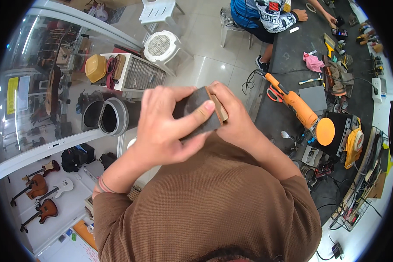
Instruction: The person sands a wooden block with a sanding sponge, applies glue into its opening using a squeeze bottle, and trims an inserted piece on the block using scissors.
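In front of my chest both hands meet on one small piece of work. My left hand (159, 124) grips a dark grey sheet (201, 100) that looks like sandpaper, with its thumb pressed flat across the face. A reddish-brown edge shows along the sheet's right side. Against that edge lies a light wooden block (220, 111), and my right hand (238, 115) is closed round it from the right. The right fingertips are partly hidden behind the sheet and block, as is the block's far side.
On the dark workbench (284, 48) at right lie a corded orange power sander (301, 109), red-handled scissors (274, 94) and a pink cloth (313, 62). Another person (266, 15) sits at its far end. White stools (162, 48), an open grey bin (111, 117) and guitars (46, 209) are leftward.
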Action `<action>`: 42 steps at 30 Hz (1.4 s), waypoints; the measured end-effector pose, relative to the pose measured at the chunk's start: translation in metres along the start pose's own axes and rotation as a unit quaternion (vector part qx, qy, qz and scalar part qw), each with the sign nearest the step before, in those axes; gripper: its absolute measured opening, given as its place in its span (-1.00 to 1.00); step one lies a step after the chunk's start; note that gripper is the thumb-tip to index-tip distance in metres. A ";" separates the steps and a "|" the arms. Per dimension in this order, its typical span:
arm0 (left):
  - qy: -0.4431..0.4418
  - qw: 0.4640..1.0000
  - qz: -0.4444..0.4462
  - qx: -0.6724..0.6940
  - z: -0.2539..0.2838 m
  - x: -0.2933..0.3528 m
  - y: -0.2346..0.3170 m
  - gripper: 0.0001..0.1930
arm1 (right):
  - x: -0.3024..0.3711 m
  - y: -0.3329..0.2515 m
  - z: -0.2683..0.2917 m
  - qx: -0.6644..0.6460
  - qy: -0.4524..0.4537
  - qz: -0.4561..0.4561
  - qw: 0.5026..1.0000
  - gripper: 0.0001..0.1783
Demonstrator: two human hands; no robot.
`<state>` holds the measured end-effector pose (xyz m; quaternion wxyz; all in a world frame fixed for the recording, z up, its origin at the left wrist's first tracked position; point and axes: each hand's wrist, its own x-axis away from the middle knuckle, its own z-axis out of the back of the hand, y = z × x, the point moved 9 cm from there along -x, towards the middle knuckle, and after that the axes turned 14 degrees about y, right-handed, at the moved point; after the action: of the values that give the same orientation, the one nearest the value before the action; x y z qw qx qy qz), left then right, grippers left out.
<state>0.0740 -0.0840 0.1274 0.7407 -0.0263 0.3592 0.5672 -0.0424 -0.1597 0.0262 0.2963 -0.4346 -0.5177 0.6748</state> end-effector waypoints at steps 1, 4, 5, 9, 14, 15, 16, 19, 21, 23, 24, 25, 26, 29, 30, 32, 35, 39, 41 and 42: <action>-0.018 0.999 -0.012 -0.026 0.003 -0.003 -0.002 -0.35 | 0.000 0.000 0.000 0.001 -0.001 -0.001 1.000 -0.56; 0.010 1.000 -0.008 -0.027 0.007 -0.004 -0.001 -0.35 | 0.001 0.000 -0.004 -0.007 -0.013 -0.003 1.000 -0.56; -0.004 0.999 -0.030 -0.012 0.005 0.000 0.011 -0.35 | 0.004 0.000 -0.005 -0.010 -0.011 -0.002 1.000 -0.57; 0.023 0.998 0.008 -0.059 0.010 -0.007 -0.011 -0.36 | 0.002 -0.005 -0.003 0.000 -0.010 -0.002 1.000 -0.58; 0.025 0.997 -0.003 -0.074 0.012 -0.009 -0.008 -0.37 | 0.005 -0.005 -0.003 0.003 -0.008 -0.007 1.000 -0.60; 0.031 0.996 0.000 -0.078 0.012 -0.009 -0.007 -0.37 | 0.004 -0.006 -0.002 0.006 -0.004 -0.003 1.000 -0.60; 0.023 0.998 -0.015 -0.065 0.010 -0.004 0.004 -0.37 | 0.005 -0.006 -0.003 0.006 -0.004 -0.003 1.000 -0.60; 0.008 0.998 -0.028 -0.055 0.009 -0.003 0.008 -0.35 | 0.008 -0.005 -0.003 0.007 -0.010 -0.016 1.000 -0.61; 0.034 0.995 -0.018 -0.091 0.014 -0.006 -0.001 -0.35 | 0.006 -0.009 -0.002 0.008 -0.011 0.002 1.000 -0.61; 0.032 0.996 -0.048 -0.069 0.013 0.000 0.015 -0.36 | 0.008 -0.009 -0.002 0.008 -0.011 0.002 1.000 -0.60; 0.010 0.996 -0.036 -0.075 0.015 -0.005 0.012 -0.36 | 0.009 -0.008 -0.002 0.008 -0.011 0.001 1.000 -0.60; 0.031 0.995 -0.034 -0.092 0.016 -0.006 0.004 -0.37 | 0.009 -0.008 -0.002 0.009 -0.010 0.001 1.000 -0.60; 0.035 0.995 -0.037 -0.091 0.016 -0.005 0.005 -0.37 | 0.008 -0.010 -0.002 0.007 -0.009 0.009 1.000 -0.60; 0.028 0.995 -0.042 -0.089 0.019 -0.004 0.011 -0.37 | 0.008 -0.015 -0.002 0.009 -0.007 0.017 1.000 -0.59; 0.017 0.995 -0.042 -0.088 0.019 -0.003 0.012 -0.37 | 0.009 -0.016 -0.002 0.012 -0.007 0.018 1.000 -0.59; 0.033 0.992 -0.048 -0.111 0.021 -0.003 0.008 -0.36 | 0.008 -0.015 -0.002 0.012 -0.010 0.017 1.000 -0.59; 0.027 0.993 -0.056 -0.103 0.022 -0.002 0.011 -0.35 | 0.009 -0.015 -0.003 0.013 -0.011 0.018 1.000 -0.59; 0.048 0.992 -0.060 -0.103 0.022 0.001 0.011 -0.32 | 0.009 -0.015 -0.005 0.007 -0.017 0.012 1.000 -0.58; 0.042 0.993 -0.064 -0.091 0.022 0.004 0.013 -0.30 | 0.010 -0.014 -0.005 0.011 -0.020 0.015 1.000 -0.58; 0.034 0.992 -0.056 -0.109 0.023 0.001 0.007 -0.31 | 0.012 -0.014 -0.006 0.015 -0.023 0.017 0.999 -0.58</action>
<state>0.0799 -0.0705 0.1469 0.7512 -0.1465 0.3185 0.5593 -0.0431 -0.1431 0.0361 0.2794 -0.4234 -0.5063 0.6974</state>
